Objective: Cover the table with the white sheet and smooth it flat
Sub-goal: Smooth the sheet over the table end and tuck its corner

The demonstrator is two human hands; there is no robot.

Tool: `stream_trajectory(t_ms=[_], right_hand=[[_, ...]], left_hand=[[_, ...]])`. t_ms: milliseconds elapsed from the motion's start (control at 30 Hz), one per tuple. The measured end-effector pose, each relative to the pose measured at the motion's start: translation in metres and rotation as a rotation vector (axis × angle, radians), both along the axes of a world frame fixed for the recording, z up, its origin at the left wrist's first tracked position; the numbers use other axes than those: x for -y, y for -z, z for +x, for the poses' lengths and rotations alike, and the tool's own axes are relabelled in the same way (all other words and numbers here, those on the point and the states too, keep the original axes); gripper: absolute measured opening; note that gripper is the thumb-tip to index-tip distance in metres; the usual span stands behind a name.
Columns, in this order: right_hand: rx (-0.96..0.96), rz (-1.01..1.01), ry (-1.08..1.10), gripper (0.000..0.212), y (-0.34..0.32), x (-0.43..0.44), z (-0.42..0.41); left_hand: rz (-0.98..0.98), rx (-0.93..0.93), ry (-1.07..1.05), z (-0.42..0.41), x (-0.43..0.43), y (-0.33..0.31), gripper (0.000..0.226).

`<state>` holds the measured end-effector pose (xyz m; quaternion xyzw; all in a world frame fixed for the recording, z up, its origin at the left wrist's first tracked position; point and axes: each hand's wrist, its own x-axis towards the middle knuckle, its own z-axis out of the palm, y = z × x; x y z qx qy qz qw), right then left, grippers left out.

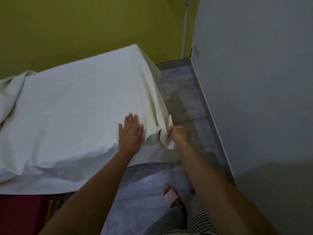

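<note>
Left hand (130, 131) lay flat, pinning white sheet (81, 102) over the worktop's near-right corner; right hand (179, 133) pinched the hanging flap. Hard tug could've dragged it askew, worsening left-end bunching.

Dim, even indoor light, brightest on the draped white cloth sheet (76, 106); faint shadows on the grey tiled floor (183, 99). Wide-angle bending at the edges, slight overall softness.

open floor (189, 106) right of sheeted table (81, 102), grey wall (262, 82) close alongside
</note>
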<state>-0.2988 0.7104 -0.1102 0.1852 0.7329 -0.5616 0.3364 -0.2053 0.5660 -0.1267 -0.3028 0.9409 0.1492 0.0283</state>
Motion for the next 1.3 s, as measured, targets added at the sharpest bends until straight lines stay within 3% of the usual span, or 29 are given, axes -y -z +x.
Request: stream_trajectory(t_ms=[100, 233, 433, 700, 800, 900, 1067, 1133, 1300], right_hand=[[0.265, -0.136, 0.14, 0.023, 0.02, -0.005, -0.003], [0.291, -0.079, -0.055, 0.018, 0.038, -0.012, 0.012], [-0.204, 0.149, -0.182, 0.012, 0.019, -0.016, 0.017], [-0.651, 0.268, 0.47, 0.015, -0.01, -0.053, -0.018], [-0.803, 0.182, 0.49, 0.013, -0.025, -0.051, -0.008], [-0.636, 0.227, 0.389, 0.015, -0.014, -0.049, -0.001], [-0.189, 0.306, 0.457, 0.027, 0.043, -0.085, -0.007], [-0.208, 0.341, 0.418, 0.027, 0.049, -0.088, 0.0], [-0.485, 0.229, 0.024, 0.024, 0.03, -0.05, 0.015]], left_hand=[[-0.027, 0.005, 0.007, 0.001, 0.001, 0.002, 0.052], [-0.043, 0.002, 0.002, 0.001, -0.001, 0.004, 0.052], [-0.051, 0.012, -0.003, 0.001, -0.002, 0.005, 0.053], [-0.027, -0.021, 0.005, 0.0, -0.004, 0.006, 0.052], [-0.027, -0.019, 0.01, -0.001, -0.007, 0.005, 0.053], [-0.047, 0.006, 0.027, 0.001, -0.003, 0.004, 0.054], [-0.063, 0.036, 0.07, 0.007, 0.003, 0.006, 0.054], [-0.067, 0.033, 0.069, 0.008, 0.002, 0.007, 0.054], [-0.036, 0.023, 0.046, 0.006, -0.001, 0.006, 0.055]])
